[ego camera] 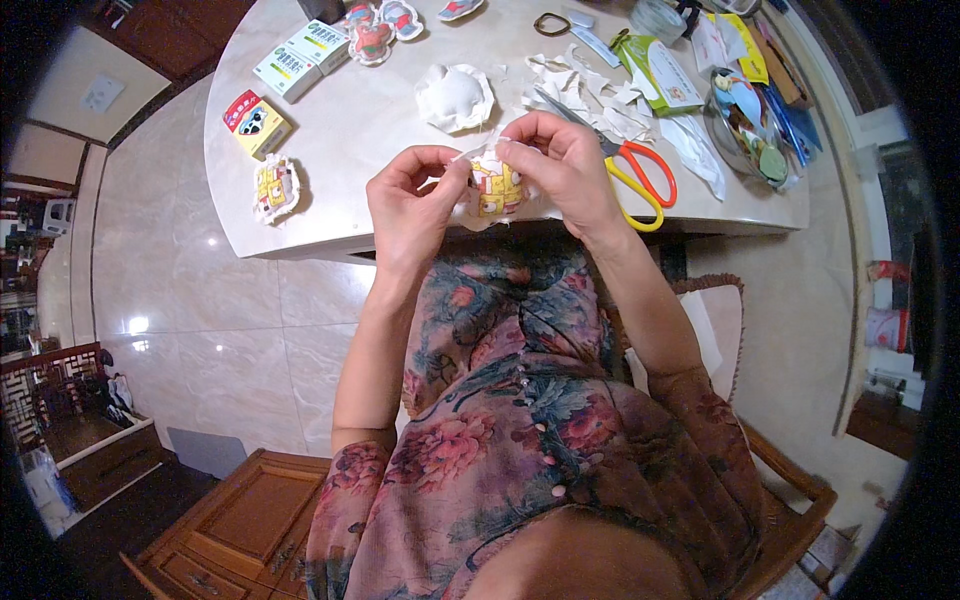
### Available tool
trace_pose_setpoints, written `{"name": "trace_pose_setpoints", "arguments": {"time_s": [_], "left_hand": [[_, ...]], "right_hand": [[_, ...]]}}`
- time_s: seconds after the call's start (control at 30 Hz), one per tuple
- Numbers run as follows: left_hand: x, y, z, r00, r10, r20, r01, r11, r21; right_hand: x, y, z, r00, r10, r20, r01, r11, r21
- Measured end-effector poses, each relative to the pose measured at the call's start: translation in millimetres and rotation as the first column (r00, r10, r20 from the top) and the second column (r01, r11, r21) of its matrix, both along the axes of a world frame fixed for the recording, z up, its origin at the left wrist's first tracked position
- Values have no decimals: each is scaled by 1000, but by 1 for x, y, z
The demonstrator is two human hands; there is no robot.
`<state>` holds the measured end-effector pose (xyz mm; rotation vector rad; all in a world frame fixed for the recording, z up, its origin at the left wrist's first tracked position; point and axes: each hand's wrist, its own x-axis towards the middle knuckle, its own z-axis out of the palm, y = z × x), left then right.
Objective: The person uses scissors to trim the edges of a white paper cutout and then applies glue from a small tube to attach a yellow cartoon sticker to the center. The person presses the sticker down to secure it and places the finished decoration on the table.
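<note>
Both hands pinch the upper edge of a small stuffed fabric piece [496, 196] with a yellow cartoon print, just above the table's front edge. My left hand [416, 199] has its thumb and forefinger on the left part of the edge. My right hand [559, 169] pinches close by on the right. Whether a needle is between the fingers is too small to tell. Beyond the hands lies a plain white stuffed piece [454, 97] with a frayed rim. Scissors [634, 169] with orange and yellow handles rest by my right wrist, blades pointing away among the scraps.
White fabric scraps [592, 86] spread behind the scissors. A green packet [660, 75] and a transparent bowl of fabric pieces [746, 127] stand at the right. On the left are a similar yellow stuffed piece [275, 189], a yellow-red box [256, 124] and white-green boxes [301, 60]. Printed stuffed pieces [371, 41] lie farther back.
</note>
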<state>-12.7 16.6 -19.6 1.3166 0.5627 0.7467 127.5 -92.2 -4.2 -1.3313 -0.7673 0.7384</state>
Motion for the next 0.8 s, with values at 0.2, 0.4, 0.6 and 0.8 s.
{"name": "trace_pose_setpoints", "arguments": {"time_s": [0.2,0.4,0.6,0.8], "left_hand": [[-4,0,2,999,30,-12,-31,999,-30],[-11,8,-1,1000,16,18,-14,997,-74],[-14,9,1,1000,7,-4,-8,996,-88],[-15,10,-2,1000,5,-8,-6,995,-97]], "right_hand": [[7,-1,3,998,-56,34,55,998,7],[8,-4,5,994,-34,103,37,999,-30],[3,0,6,974,-80,210,84,996,-9],[7,-1,8,965,-40,260,62,995,-75]]}}
